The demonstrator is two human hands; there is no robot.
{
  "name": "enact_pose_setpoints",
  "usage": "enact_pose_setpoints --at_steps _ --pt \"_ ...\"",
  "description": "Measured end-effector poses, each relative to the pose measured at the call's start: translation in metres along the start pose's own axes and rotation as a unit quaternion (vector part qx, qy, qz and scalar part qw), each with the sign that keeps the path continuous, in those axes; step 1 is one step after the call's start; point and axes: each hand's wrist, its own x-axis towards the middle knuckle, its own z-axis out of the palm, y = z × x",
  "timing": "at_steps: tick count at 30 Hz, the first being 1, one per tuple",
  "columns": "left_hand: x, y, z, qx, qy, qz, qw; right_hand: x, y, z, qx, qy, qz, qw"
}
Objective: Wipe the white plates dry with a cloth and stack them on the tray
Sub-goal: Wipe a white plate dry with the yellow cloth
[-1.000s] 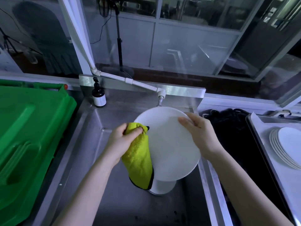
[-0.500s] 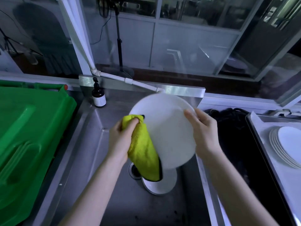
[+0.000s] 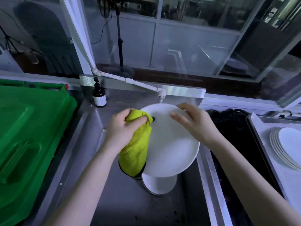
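Note:
A large white plate (image 3: 171, 144) is held above the steel sink (image 3: 91, 131), its face turned up towards me. My right hand (image 3: 195, 124) grips its far right rim, thumb on top of the face. My left hand (image 3: 123, 128) grips a yellow-green cloth (image 3: 136, 147) against the plate's left edge; the cloth hangs down below the hand. More white plates (image 3: 158, 185) lie on the sink floor beneath, partly hidden. A stack of white plates (image 3: 286, 145) rests on the tray (image 3: 257, 126) at the far right.
A white tap pipe (image 3: 130, 80) ends just behind the held plate. A dark pump bottle (image 3: 99, 95) stands at the sink's back left corner. A green plastic bin lid (image 3: 29, 136) fills the left. A dark black basin (image 3: 236, 136) lies between sink and tray.
The plate has tilted from nearly upright to flatter, face up, and dropped lower. My right hand has shifted along the rim to the top. My left hand still holds the cloth at the left edge.

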Motion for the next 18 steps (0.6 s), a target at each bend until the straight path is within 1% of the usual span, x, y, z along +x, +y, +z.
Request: enact_pose_setpoints --at_steps 2,3,5,7,8,9,10,11,12,13,15,18 --pt "0.000 0.009 0.002 0.065 -0.053 0.078 0.993 0.004 -0.005 0.006 -0.068 -0.022 -0.066 0.995" --pt "-0.001 0.011 0.004 0.084 -0.067 0.096 0.990 0.004 -0.005 0.010 -0.070 -0.024 -0.093 0.993" --pt "-0.004 0.007 0.006 0.067 -0.067 0.092 0.991 0.003 -0.001 0.014 -0.048 -0.011 -0.104 0.993" --pt "-0.010 -0.004 0.008 0.011 -0.026 0.037 0.999 0.001 0.009 0.015 -0.022 0.033 -0.069 0.997" --pt "-0.013 -0.011 0.008 -0.033 0.005 -0.014 0.999 0.000 0.016 0.015 0.011 0.066 -0.032 0.997" --pt "-0.016 -0.017 0.009 -0.089 0.034 -0.073 0.993 -0.002 0.022 0.015 0.067 0.105 0.014 0.992" --pt "-0.018 -0.023 0.009 -0.143 0.052 -0.124 0.981 -0.004 0.026 0.016 0.131 0.143 0.057 0.979" --pt "-0.019 -0.026 0.009 -0.174 0.061 -0.157 0.970 -0.005 0.028 0.016 0.176 0.171 0.087 0.965" --pt "-0.019 -0.029 0.010 -0.173 0.064 -0.171 0.968 -0.007 0.030 0.016 0.191 0.183 0.100 0.959" --pt "-0.019 -0.029 0.009 -0.153 0.060 -0.171 0.972 -0.007 0.031 0.016 0.178 0.183 0.096 0.962" --pt "-0.015 -0.028 0.006 -0.099 0.037 -0.140 0.984 -0.006 0.030 0.016 0.125 0.158 0.066 0.977" --pt "-0.006 -0.019 0.003 -0.009 -0.023 -0.040 0.999 -0.003 0.022 0.017 0.034 0.087 -0.002 0.996"
